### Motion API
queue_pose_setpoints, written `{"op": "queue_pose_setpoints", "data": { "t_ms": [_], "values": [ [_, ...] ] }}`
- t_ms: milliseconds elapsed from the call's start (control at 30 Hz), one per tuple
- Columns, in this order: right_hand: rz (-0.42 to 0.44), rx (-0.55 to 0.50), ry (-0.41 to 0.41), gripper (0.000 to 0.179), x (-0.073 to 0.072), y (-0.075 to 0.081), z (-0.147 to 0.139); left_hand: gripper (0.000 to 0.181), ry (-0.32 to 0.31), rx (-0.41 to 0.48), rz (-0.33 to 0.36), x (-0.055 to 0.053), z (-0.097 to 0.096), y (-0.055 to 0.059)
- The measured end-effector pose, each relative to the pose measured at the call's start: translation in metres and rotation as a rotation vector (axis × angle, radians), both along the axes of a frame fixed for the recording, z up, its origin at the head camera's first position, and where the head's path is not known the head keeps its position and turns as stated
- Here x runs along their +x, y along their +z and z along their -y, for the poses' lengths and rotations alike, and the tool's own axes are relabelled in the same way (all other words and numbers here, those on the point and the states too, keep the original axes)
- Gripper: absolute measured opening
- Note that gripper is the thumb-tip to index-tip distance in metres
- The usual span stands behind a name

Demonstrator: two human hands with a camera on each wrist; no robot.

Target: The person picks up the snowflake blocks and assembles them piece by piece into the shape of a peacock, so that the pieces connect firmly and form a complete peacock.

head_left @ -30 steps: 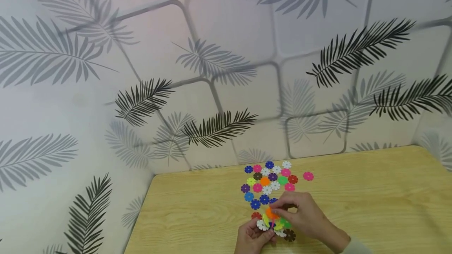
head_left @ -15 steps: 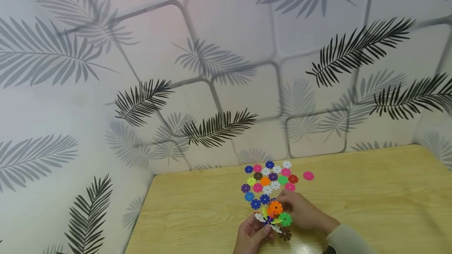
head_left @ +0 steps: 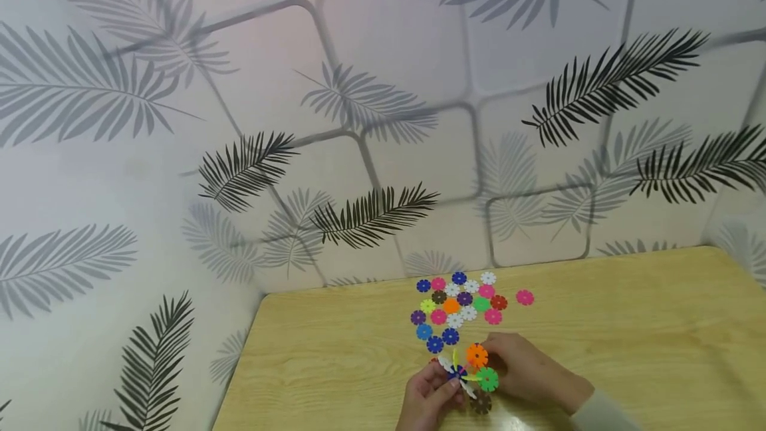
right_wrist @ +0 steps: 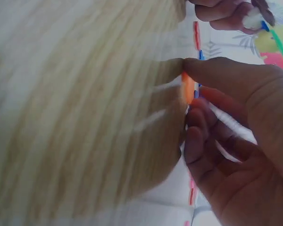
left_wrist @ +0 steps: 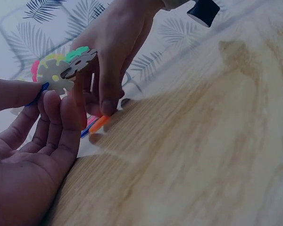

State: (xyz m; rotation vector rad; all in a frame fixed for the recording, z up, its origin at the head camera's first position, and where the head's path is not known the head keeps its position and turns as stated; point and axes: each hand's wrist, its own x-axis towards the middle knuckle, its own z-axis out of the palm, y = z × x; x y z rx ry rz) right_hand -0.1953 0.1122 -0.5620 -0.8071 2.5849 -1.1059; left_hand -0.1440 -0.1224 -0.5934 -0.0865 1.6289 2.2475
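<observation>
Flower-like disc cluster (head_left: 459, 372) was held above the near part of the table (head_left: 335, 351) by your left hand (head_left: 426, 399), its thumb and fingers pinching the blue disc (left_wrist: 45, 86) at the middle. Farther out on the cluster sat a green disc (head_left: 491, 375), a brown disc (head_left: 481, 403) and an orange disc (head_left: 477, 350). Your right hand (head_left: 529, 368), just beside, had its thumb and fingers bent about a second orange disc (right_wrist: 187, 89), low by the tabletop. Loose discs (head_left: 465, 298) lay beyond, toward the leaf-patterned wall (head_left: 419, 165).
</observation>
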Motion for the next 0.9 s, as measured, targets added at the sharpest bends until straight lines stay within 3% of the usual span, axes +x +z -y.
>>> {"op": "queue_pose_setpoints", "data": {
  "t_ms": [133,433,600,667,800,900],
  "values": [
    [0.070,-0.004,-0.030,0.027,0.000,-0.001,-0.006,0.005,0.004,-0.010,0.004,0.000,0.000,0.000],
    [0.041,-0.094,-0.036,0.020,0.002,0.003,-0.020,0.006,-0.021,0.003,-0.032,0.001,-0.002,0.001],
    [-0.046,-0.189,-0.196,0.008,0.007,0.021,-0.021,0.005,-0.019,-0.015,-0.031,0.000,-0.004,0.004],
    [-0.052,-0.256,-0.249,0.011,0.010,0.031,-0.018,0.007,-0.019,-0.023,-0.028,0.000,-0.004,0.004],
    [-0.015,-0.383,-0.250,0.013,0.015,0.048,-0.007,0.008,-0.031,-0.062,-0.035,0.001,-0.002,0.001],
    [0.033,-0.418,-0.232,0.012,0.018,0.053,0.001,0.009,-0.043,-0.081,-0.047,0.002,-0.001,0.000]
  ]
}}
